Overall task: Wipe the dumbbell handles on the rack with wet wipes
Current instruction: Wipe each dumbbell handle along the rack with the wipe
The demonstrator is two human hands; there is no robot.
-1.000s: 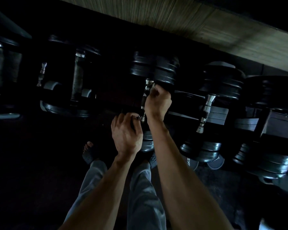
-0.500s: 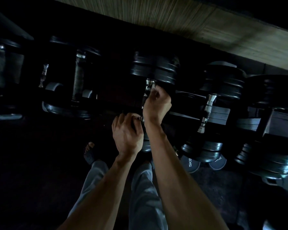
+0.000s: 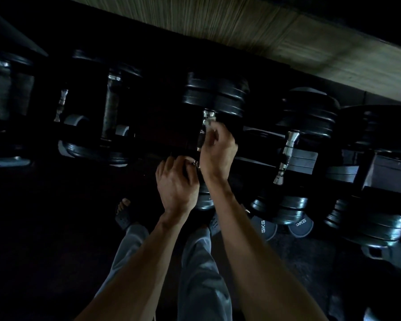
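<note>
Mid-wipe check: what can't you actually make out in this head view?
- Wet wipe: small pale blur at the right hand fingertips.
- Dumbbell handle: near end hidden by both hands.
- Left hand fingers: curled away, grip unclear.
- Rack: lost in darkness.

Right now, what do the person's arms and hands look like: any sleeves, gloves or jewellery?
Both forearms are bare up to the bottom edge of the frame, with no sleeves in view. The left hand and right hand wear no gloves. No watch or wristband shows on either wrist. The light is too dim to rule out a ring.
</note>
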